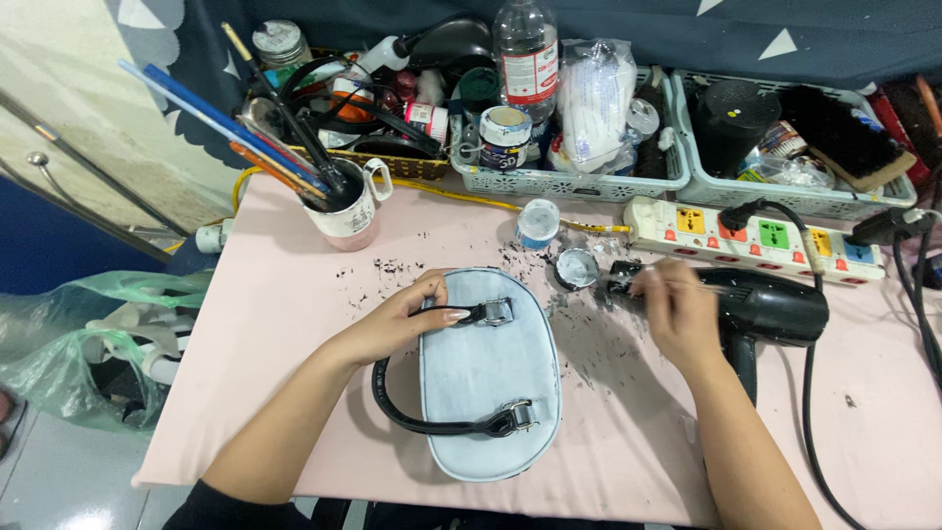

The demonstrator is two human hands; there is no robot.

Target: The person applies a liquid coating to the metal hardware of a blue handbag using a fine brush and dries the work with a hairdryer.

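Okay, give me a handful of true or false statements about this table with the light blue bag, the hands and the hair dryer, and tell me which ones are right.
1. The left hand rests on the light blue bag. True.
2. The bag stands upright on its base. False: it lies flat on the pink table, with its black handle curving out to the left.
3. The right hand holds a thin tool beside the small open jar. True.
4. The black hair dryer is held in the air. False: it lies on the table by the right hand.
5. The mug is empty. False: it holds brushes.
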